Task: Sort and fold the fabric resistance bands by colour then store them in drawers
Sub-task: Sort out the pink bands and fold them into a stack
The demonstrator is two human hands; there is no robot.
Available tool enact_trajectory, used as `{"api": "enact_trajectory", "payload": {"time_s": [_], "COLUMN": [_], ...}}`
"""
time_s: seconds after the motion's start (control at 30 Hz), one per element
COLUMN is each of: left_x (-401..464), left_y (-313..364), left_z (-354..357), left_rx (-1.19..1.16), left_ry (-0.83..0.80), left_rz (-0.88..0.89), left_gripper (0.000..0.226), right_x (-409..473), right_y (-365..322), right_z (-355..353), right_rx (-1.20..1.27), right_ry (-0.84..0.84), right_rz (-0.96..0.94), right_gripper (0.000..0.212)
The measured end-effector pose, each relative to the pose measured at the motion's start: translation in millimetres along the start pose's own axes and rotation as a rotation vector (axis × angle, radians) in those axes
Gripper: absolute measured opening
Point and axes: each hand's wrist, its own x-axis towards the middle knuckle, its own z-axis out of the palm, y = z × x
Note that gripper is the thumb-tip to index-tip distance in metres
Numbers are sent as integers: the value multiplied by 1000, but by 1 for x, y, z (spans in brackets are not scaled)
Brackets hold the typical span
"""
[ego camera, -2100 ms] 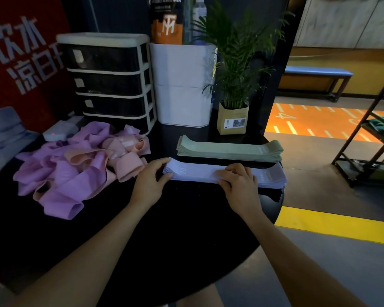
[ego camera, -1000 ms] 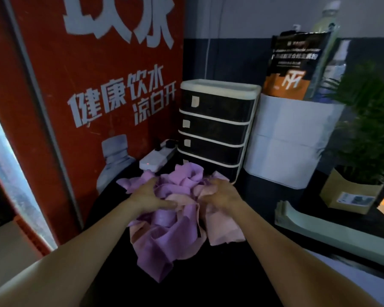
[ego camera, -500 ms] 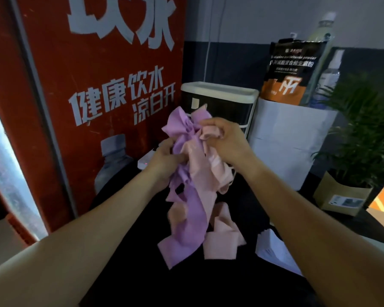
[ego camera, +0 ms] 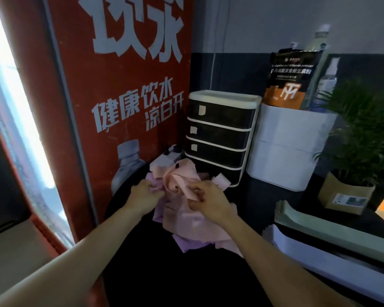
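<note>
Nearest the camera, my two forearms ran up from the lower edge of the frame over the black worktop (ego camera: pixel 186 280). At mid-frame both hands were in the tangled pile of bands (ego camera: pixel 186 220), which lay on the worktop at the centre of the frame, pink ones on top and purple ones showing at its lower and left edges. My left hand (ego camera: pixel 143 197) was at the pile's left side with its fingers curled into the purple cloth, though I could not tell how firmly it gripped. My right hand (ego camera: pixel 208 203) pinched a pink band (ego camera: pixel 187 191) between thumb and fingers, lifting a loop of it just above the heap. At the lower right of the frame lay two flat stacks, side by side: the pale lilac stack (ego camera: pixel 319 258) nearer me and the green stack (ego camera: pixel 333 227) just behind it. Beyond the pile, touching its far edge, stood the drawer unit (ego camera: pixel 222 136), cream-framed with dark fronts, all drawers closed. Right of it stood a white box (ego camera: pixel 290 145) carrying a black and orange pouch (ego camera: pixel 290 80) and bottles, with a potted plant (ego camera: pixel 359 138) at the right edge. A red poster (ego camera: pixel 120 85) filled the upper left.
</note>
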Motion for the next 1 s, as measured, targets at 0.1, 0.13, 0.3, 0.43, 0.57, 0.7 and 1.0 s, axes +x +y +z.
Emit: {"api": "enact_trajectory", "payload": {"time_s": [0.1, 0.13, 0.3, 0.43, 0.57, 0.7, 1.0], "left_x": [-8, -11, -25, -30, -36, -38, -51], "left_y": [7, 10, 27, 51, 79, 93, 87], "left_z": [9, 13, 25, 28, 27, 23, 23], "left_rx": [2, -4, -48, -106, -128, -153, 61], "left_ry": [15, 19, 21, 139, 301, 115, -51], "left_rz": [168, 219, 380, 491, 559, 627, 650], "left_gripper": [36, 35, 45, 54, 55, 24, 17], "right_x": [-11, -13, -19, -21, -25, -31, -55], "right_y": [2, 2, -7, -24, -45, -56, -38], "right_z": [-8, -12, -36, -67, -97, -123, -161], "right_rx": [35, 46, 97, 134, 186, 244, 296], "right_ry": [69, 91, 218, 329, 390, 475, 714], "right_rz": [20, 16, -26, -120, -170, -186, -38], "right_gripper": [26, 21, 19, 22, 25, 25, 27]}}
